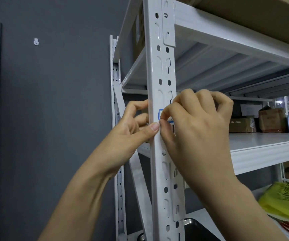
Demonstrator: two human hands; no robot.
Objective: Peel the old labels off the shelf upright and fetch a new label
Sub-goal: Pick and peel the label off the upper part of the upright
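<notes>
- We see the shelf upright [159,70] running top to bottom through the middle of the view, so its long axis is vertical. The old label [159,113] sits on its front face, about midway up, between our two hands.
- Our right hand [197,129] comes in from the right and is the one working on the label. Its forefinger and thumb tips pinch at it and cover most of it (only the blue-bordered left corner shows).
- Our left hand [131,129] comes in from the left. Its fingers curl round the upright's left edge, and its thumb [155,127] presses on the front face just below the label, right beside the right thumb.
- The label therefore lies just above the left thumb and at the very tips of the right hand's fingers.
- We judge the peel to be begun but not finished. Whether an edge has lifted is hidden under the fingertips.
- The coming pull, we think, should run along the face, away from the pinched spot, while the left hand steadies the post.
- No new label shows anywhere in view, so fetching one is not yet done.
</notes>
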